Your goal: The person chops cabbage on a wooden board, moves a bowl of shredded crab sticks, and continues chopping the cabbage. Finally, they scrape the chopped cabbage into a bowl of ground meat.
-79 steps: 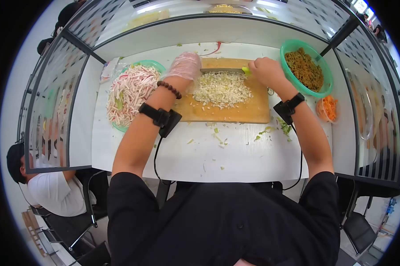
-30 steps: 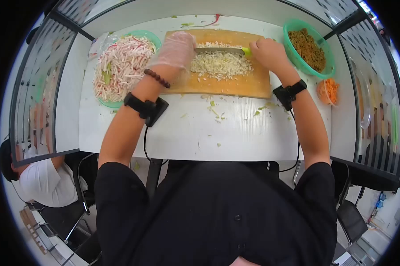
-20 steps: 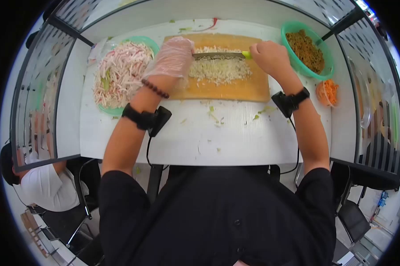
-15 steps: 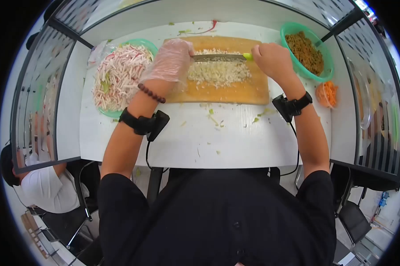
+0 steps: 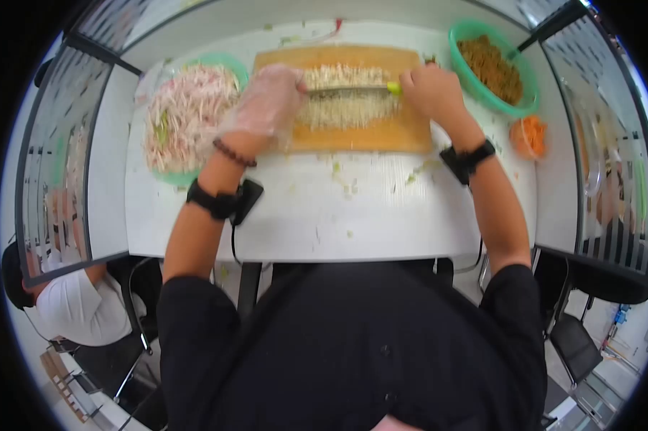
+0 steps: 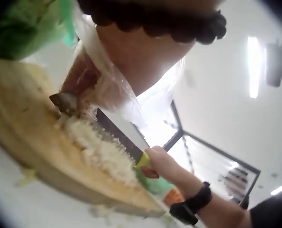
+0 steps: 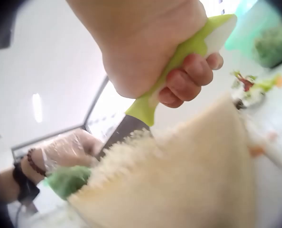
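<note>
A wooden cutting board [image 5: 381,133] lies at the table's far side with a pile of finely chopped white vegetable [image 5: 345,108] on it. My right hand [image 5: 428,90] grips the green handle of a knife [image 5: 349,88], whose blade lies across the pile. The same handle [image 7: 183,52] shows wrapped by my fingers in the right wrist view. My left hand [image 5: 266,104], in a clear plastic glove, presses down on the blade's tip end. In the left wrist view the blade [image 6: 107,130] rests on the chopped pile [image 6: 100,152].
A green bowl of shredded pink-and-white strips [image 5: 187,118] stands left of the board. A green bowl of brown mince [image 5: 492,65] and a small cup of grated carrot [image 5: 528,136] stand to the right. Scraps dot the white table [image 5: 352,215]. Glass partitions surround it.
The knife has stayed across the chopped pile, rocking slightly, with both hands on it. The view has shifted and is now blurred.
</note>
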A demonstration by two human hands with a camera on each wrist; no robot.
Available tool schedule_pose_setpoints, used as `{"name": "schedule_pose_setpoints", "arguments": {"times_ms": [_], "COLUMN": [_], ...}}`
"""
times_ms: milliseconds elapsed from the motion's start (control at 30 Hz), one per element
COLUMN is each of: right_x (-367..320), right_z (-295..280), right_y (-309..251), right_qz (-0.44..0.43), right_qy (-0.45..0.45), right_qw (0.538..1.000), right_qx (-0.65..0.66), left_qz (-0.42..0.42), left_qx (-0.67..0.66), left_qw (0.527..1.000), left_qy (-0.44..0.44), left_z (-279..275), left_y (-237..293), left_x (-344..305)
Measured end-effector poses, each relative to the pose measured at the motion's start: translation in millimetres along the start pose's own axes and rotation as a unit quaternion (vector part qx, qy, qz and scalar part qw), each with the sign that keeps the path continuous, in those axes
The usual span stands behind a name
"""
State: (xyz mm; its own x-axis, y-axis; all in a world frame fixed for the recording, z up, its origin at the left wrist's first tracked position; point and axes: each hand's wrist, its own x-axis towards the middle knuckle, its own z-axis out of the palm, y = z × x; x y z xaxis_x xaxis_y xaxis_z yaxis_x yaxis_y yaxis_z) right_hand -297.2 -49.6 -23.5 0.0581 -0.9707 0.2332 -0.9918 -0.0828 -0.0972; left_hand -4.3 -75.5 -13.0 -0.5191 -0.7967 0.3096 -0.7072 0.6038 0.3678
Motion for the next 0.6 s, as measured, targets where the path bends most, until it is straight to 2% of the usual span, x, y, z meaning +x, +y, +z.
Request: {"name": "schedule_pose_setpoints", "arguments": {"times_ms": [33, 67, 167, 233, 300, 333, 367, 433, 600], "right_x": [14.2, 12.6, -34.8, -4.4, -13.5, -20.8, -22.3, -7.3, -15.8], "right_z": [-7.1, -10.1, -2.4, -15.7, -16.9, -14.9, -13.9, -17.3, -13.6], "right_y": [3.0, 0.1, -14.5, -7.4, -10.7, -10.8, -10.4, -7.4, -5.6], "right_qz": [-0.009, -0.015, 0.000, 0.003, 0.005, 0.001, -0.004, -0.016, -0.050], "right_qy": [0.026, 0.039, 0.009, 0.054, 0.041, 0.028, 0.020, 0.036, 0.047], "right_qw": [1.000, 0.999, 1.000, 0.998, 0.999, 1.000, 1.000, 0.999, 0.997], "right_qx": [-0.011, -0.016, -0.006, -0.020, -0.002, -0.002, -0.004, -0.010, -0.019], "left_qz": [0.024, -0.018, 0.027, 0.011, 0.001, 0.002, -0.015, -0.034, -0.006], "left_qx": [0.008, -0.006, 0.006, 0.032, 0.007, 0.020, -0.005, -0.044, -0.024], "left_qw": [1.000, 1.000, 0.999, 0.999, 1.000, 0.999, 0.999, 0.998, 0.999], "left_qy": [0.017, -0.017, 0.017, 0.018, 0.009, 0.044, 0.028, 0.017, 0.044], "left_z": [-14.4, -22.6, 1.2, -7.4, -9.2, 4.0, 4.3, -18.8, 0.6], "left_y": [0.7, 6.3, -2.9, -4.2, 5.8, 5.2, 5.2, 14.2, 6.9], "left_x": [13.0, 17.5, 2.6, 19.0, 8.0, 4.1, -2.4, 7.4, 6.1]}}
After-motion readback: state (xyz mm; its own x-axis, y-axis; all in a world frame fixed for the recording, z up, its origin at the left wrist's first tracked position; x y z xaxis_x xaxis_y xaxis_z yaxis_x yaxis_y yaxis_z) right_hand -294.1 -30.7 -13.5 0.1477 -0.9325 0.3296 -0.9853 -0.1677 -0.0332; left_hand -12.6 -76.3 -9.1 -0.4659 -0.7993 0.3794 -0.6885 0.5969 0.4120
